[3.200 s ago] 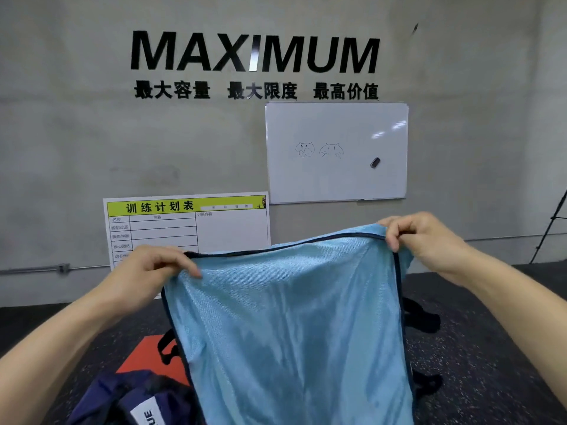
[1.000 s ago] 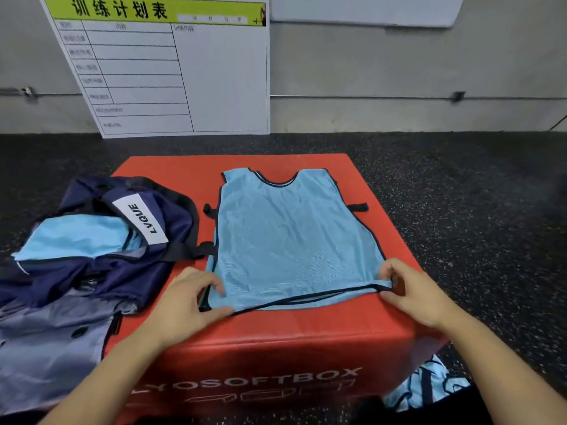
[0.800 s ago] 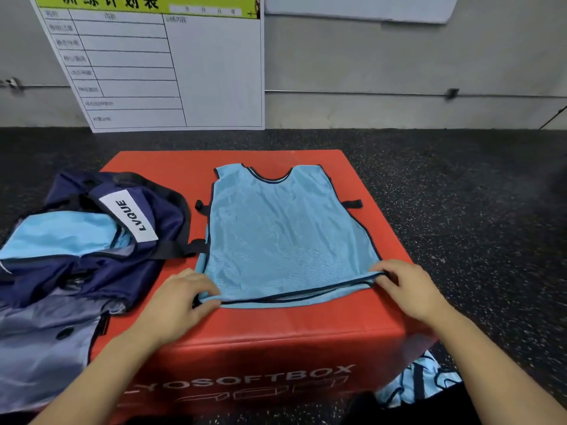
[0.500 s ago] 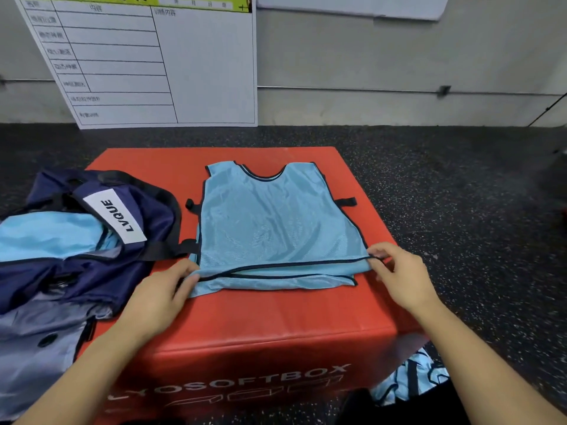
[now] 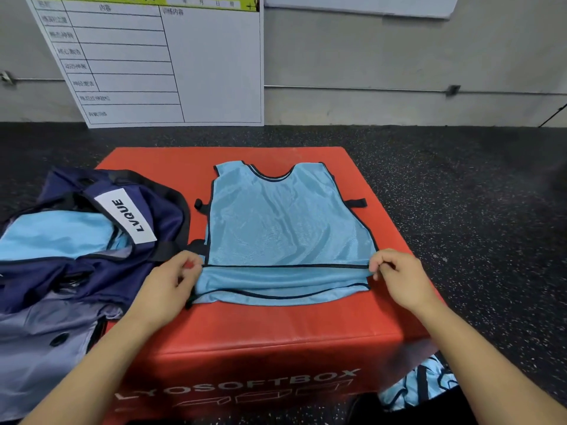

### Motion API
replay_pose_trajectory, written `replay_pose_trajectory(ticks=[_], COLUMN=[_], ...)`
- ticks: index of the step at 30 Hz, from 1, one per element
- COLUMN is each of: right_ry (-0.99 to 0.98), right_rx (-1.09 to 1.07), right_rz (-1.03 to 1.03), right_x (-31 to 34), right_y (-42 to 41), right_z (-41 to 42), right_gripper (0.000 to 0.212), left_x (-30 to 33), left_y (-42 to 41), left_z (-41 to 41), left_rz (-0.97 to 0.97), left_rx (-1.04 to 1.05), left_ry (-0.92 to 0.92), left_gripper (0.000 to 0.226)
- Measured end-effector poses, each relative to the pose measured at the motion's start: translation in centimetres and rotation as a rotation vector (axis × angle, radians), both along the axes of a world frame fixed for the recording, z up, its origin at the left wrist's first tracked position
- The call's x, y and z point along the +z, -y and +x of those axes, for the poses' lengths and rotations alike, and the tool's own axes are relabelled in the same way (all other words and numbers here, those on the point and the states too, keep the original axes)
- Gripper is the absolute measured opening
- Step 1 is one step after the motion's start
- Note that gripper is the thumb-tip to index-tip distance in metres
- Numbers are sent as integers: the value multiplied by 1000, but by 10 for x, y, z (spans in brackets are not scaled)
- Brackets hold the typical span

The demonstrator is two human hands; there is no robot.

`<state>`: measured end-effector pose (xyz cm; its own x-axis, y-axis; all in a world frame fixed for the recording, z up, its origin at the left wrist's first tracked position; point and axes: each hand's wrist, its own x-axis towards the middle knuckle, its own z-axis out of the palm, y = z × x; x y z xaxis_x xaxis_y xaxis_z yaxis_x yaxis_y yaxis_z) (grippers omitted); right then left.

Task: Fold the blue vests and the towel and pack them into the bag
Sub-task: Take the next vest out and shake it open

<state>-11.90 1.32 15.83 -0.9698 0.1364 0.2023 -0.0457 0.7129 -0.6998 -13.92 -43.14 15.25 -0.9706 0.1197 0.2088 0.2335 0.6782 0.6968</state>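
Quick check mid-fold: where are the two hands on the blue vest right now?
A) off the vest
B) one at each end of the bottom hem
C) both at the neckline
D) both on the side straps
B: the left hand and right hand each pinch an end of the blue vest's bottom hem, lifted slightly off the red box.

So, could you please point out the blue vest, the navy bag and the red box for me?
blue vest (image 5: 285,222), head view, middle of its chest panel.
navy bag (image 5: 165,216), head view, its dark side panel.
red box (image 5: 276,326), head view, bare top near the front edge.
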Motion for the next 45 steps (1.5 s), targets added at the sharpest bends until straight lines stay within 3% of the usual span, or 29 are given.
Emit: replay_pose_trajectory(ticks=[3, 7, 9, 13, 16, 21, 26, 33, 39, 45], right_ry=[36, -3, 14, 88, 139, 165, 115, 117, 114, 99], right_rx=[12, 44, 58, 156, 221, 260, 302, 356, 264, 218], right_rz=[-5, -29, -56, -16, 89, 163, 259, 8, -68, 13], right_x=[-3, 1, 5, 6, 4, -3, -9, -5, -4, -1], right_y=[0, 4, 3, -7, -12, -2, 5, -1, -19, -15], right_z=[-1, 2, 4, 3, 1, 4, 1, 3, 5, 8], right_gripper=[43, 21, 21, 30, 50, 6, 16, 19, 24, 24], left_x=[-2, -4, -6, -2, 6, 10, 7, 0, 7, 9], left_y=[0, 10, 13, 10, 10, 16, 17, 22, 18, 9], left_z=[-2, -7, -8, -1, 4, 6, 8, 7, 11, 14], left_rz=[-25, -115, -125, -115, -155, -177, -228, -240, -122, 5], left_rx=[13, -127, -176, -241, -277, -327, -314, -178, -85, -44], left_ry=[-26, -36, -20, 19, 69, 157, 105, -28, -93, -18], left_gripper=[21, 45, 49, 15, 30, 54, 47, 34, 22, 21])
